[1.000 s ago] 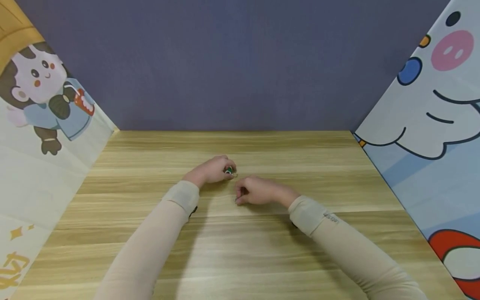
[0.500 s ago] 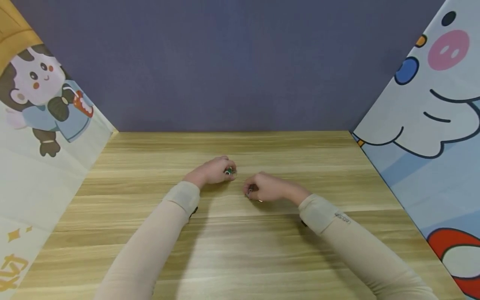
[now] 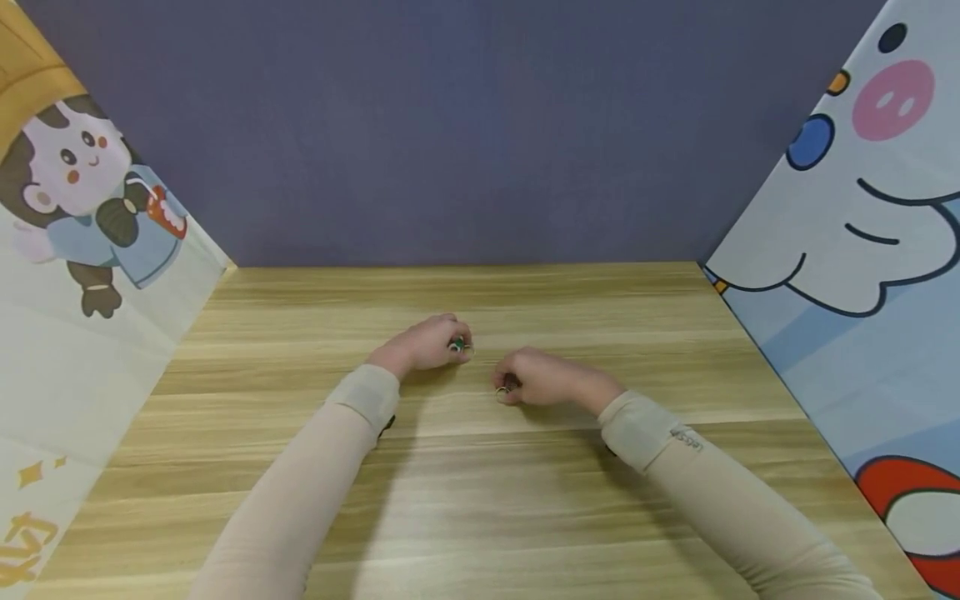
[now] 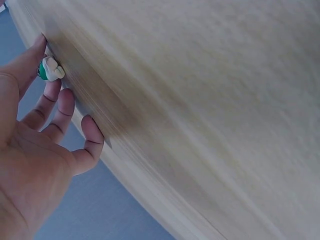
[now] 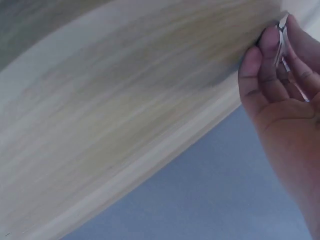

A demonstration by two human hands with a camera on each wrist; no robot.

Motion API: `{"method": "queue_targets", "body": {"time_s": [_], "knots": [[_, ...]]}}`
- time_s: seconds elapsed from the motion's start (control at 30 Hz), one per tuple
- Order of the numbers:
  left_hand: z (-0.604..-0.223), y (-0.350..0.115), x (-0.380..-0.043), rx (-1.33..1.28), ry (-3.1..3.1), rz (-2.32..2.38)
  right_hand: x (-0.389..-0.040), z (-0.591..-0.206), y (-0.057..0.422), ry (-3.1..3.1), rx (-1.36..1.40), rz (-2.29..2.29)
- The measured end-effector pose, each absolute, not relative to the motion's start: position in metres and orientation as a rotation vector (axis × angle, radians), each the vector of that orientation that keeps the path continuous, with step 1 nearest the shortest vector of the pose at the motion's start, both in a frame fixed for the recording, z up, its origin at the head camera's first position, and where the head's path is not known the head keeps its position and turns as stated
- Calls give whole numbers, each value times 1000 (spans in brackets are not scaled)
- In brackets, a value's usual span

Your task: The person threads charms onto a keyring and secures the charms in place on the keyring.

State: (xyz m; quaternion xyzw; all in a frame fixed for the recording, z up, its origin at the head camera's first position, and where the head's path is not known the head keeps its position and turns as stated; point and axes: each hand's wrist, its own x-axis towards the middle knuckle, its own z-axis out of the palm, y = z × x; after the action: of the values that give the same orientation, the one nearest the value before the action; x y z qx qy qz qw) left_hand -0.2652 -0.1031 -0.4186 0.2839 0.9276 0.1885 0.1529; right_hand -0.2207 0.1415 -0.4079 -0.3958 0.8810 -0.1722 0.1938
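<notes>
Trinket (image 3: 457, 343) in the left hand (image 3: 426, 345), ring (image 3: 502, 394) in the right hand (image 3: 538, 377)

Head view: one trinket, one ring, two hands, two pale sleeves (image 3: 288, 496) and one wooden table (image 3: 465, 517). The green-and-white trinket is in the left hand's fingers, low over the table; whether it touches the wood cannot be told. A thin loop (image 3: 470, 350) shows beside it. The right hand, nearer the person, has its fingers clamped on the ring, which stands out round at the fingertips. A second ago this hand was closer to the left one; half a second ago it was about where it is now, with a bright bit jutting out below the fingers, while now the ring's circle shows. The left hand and trinket have hardly moved. One dark back wall (image 3: 465, 125) and two printed side walls (image 3: 900, 333) stand around the table.

Left wrist view: one hand, one trinket. Here the trinket's pale, lumpy side faces the camera, with green behind. Thumb and fingers pinch it; the remaining fingers are bent and spread apart.

Right wrist view: one hand, its fingers close together and pinching with the thumb. Silvery strips (image 5: 279, 50) show between them, unseen from the head; whether they belong to the ring cannot be told.
</notes>
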Motion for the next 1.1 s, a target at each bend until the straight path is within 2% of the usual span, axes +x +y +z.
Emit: {"method": "queue_targets", "body": {"time_s": [0.33, 0.6, 1.1], "knots": [[-421, -110, -266, 746, 2643, 720, -218, -412, 140, 2512, -1172, -476], [-415, -114, -264, 786, 2664, 842, -219, -411, 143, 2505, -1165, -581], [-375, -119, -250, 752, 2714, 988, -226, -396, 155, 2526, -1009, -852]]}}
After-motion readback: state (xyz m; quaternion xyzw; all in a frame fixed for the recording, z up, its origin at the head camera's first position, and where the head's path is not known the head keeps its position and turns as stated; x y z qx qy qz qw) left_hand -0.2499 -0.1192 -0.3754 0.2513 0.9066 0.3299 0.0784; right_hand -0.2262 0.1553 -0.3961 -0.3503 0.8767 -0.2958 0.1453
